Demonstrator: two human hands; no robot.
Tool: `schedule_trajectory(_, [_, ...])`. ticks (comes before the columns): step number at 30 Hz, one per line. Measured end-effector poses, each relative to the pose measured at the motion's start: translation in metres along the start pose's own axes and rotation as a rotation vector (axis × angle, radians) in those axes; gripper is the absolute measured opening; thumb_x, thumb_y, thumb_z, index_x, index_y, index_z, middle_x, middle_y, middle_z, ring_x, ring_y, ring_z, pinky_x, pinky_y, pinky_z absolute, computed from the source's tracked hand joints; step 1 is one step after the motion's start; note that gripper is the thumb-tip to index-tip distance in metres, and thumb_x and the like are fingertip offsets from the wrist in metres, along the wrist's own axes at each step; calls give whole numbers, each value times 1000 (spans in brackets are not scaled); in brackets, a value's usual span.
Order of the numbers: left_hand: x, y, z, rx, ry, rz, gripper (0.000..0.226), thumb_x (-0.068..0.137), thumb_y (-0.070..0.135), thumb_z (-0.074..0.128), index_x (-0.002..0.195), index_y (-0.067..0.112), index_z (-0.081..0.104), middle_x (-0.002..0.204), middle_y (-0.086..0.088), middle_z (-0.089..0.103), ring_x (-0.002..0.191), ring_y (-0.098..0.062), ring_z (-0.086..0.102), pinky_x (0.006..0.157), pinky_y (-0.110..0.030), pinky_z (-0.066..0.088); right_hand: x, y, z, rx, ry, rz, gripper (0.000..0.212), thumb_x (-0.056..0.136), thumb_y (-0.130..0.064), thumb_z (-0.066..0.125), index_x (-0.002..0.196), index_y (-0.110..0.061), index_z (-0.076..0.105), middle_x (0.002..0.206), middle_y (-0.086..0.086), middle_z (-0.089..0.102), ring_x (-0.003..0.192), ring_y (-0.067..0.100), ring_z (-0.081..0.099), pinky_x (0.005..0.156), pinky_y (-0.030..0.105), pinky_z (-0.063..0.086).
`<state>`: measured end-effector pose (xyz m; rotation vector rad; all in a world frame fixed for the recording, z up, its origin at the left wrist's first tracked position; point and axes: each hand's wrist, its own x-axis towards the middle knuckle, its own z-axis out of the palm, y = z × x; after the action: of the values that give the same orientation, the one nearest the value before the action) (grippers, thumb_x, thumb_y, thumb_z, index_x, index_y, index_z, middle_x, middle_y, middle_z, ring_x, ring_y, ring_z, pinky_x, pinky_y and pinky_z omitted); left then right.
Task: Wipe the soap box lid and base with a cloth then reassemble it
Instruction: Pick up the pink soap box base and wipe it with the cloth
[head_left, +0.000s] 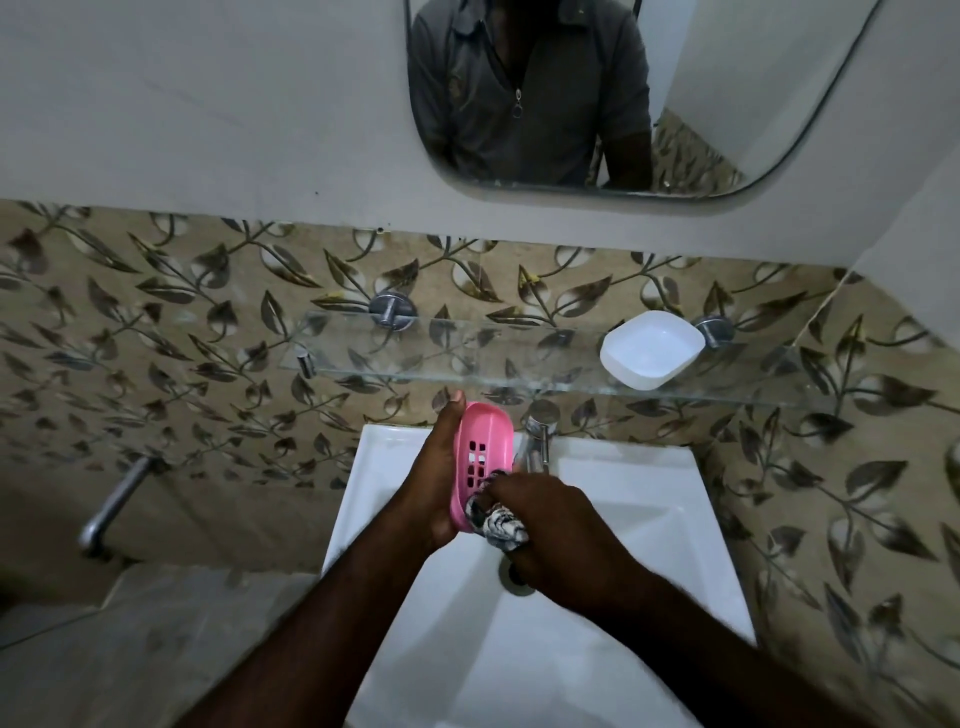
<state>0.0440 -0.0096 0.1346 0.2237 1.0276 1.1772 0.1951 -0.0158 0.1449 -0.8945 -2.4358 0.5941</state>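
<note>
Soap box base (482, 457), pink w/ slots, is gripped upright in left hand (434, 488) over sink (649, 499), nr tap (537, 434). Cloth (497, 522) is bunched in closed right hand (550, 530), pressed to base's lower end. White lid (652, 349) is left on glass shelf (395, 358), right end.

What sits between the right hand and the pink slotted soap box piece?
In the head view, a crumpled black-and-white cloth lies between the right hand and the pink soap box piece, pressed against its lower end; the left hand holds that piece.
</note>
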Motion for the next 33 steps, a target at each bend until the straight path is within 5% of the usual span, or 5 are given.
schedule_trajectory(4, [-1,1,5,68,-17,75,69,83,67,49,110,6,65,92,-21,69,86,-32,63,81,-40,51,-7,-17,11,502,151,321,26,65,-12,61,88,-24,58,78,-2,66,68,16,60,64,36,49])
schedule_trajectory(13, [2,17,-6,103,-114,-113,77,80,71,49,114,3,63,91,-21,71,89,-35,65,78,-40,54,-16,28,22,-324,42,-298,57,64,-7,73,114,-26,52,117,-7,63,115,13,56,107,47,29])
schedule_trajectory(19, [-4,25,-14,108,-159,-154,75,87,68,43,115,2,63,92,-21,72,76,-32,71,66,-35,59,-6,21,26,-124,141,-415,36,74,1,69,103,-18,60,98,2,68,91,24,63,87,35,47])
schedule_trajectory(25, [-18,-8,-24,-198,-277,24,96,52,48,88,127,-3,58,124,-29,56,110,-39,59,97,-46,48,2,-7,24,97,239,-220,21,75,-6,64,93,-16,63,91,-3,63,85,19,58,78,27,47])
schedule_trajectory(33, [-13,-20,-31,-340,-196,211,77,58,37,77,123,2,58,115,-24,49,108,-41,45,115,-60,18,1,-31,31,319,255,-37,35,73,-8,60,100,-31,58,96,-9,64,88,9,61,81,23,49])
